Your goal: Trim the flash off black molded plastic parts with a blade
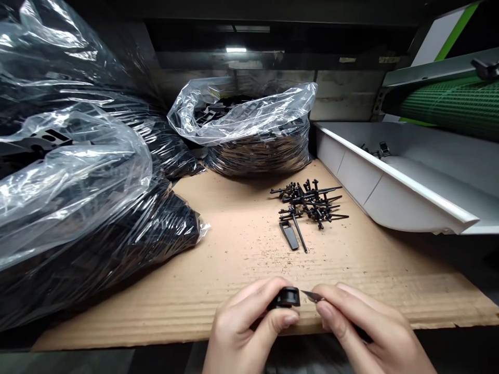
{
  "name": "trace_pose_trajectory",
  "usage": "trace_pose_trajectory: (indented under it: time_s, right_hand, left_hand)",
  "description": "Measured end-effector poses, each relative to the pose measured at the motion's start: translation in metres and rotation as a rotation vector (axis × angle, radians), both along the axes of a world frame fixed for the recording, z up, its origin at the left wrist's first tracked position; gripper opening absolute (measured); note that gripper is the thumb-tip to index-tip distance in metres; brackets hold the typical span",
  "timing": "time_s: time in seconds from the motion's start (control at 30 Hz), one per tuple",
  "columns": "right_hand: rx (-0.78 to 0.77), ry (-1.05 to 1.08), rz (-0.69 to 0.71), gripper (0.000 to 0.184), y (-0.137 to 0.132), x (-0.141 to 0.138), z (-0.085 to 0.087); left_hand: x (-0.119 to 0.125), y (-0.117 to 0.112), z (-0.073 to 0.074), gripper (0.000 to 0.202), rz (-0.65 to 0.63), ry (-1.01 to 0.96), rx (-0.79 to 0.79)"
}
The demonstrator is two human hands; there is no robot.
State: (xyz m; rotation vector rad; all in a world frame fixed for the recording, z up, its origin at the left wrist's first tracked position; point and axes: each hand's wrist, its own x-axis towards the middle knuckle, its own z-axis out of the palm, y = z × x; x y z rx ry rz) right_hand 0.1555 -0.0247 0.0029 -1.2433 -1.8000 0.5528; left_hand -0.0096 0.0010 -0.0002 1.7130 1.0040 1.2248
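As left hand (249, 324) pinches part (287, 297) — blade (313, 296) touches.

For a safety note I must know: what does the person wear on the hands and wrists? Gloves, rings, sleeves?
Nothing is worn. The left hand and the right hand are both bare: no gloves, no rings, no plasters. The nails that show are short and unpainted. No sleeve, watch or band shows on the parts of the wrists in view; the forearms are outside the picture.
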Motion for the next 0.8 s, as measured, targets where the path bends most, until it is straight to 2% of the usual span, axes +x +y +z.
trace_pose_trajectory:
  time_s: [0.07, 0.3, 0.67, 0.73, 0.8]
  right_hand:
    - [0.107, -0.079, -0.017, 0.016, 0.000, 0.000, -0.006]
    - [0.114, -0.154, 0.041, 0.023, 0.002, 0.000, -0.001]
    - [0.030, -0.160, 0.136, 0.030, 0.003, 0.004, 0.011]
    - [-0.015, -0.084, 0.151, 0.029, 0.004, 0.004, 0.012]
    - [-0.154, 0.006, 0.208, 0.028, 0.008, 0.006, 0.014]
  left_hand:
    - [0.000, 0.000, 0.000, 0.021, -0.021, -0.026, -0.002]
    - [-0.003, 0.002, -0.003, 0.026, -0.042, -0.029, -0.004]
    - [-0.004, 0.002, -0.004, 0.029, -0.056, -0.006, 0.048]
    - [-0.004, 0.002, -0.004, 0.029, -0.065, -0.010, 0.053]
    - [-0.004, 0.001, -0.004, 0.029, -0.083, -0.016, 0.055]
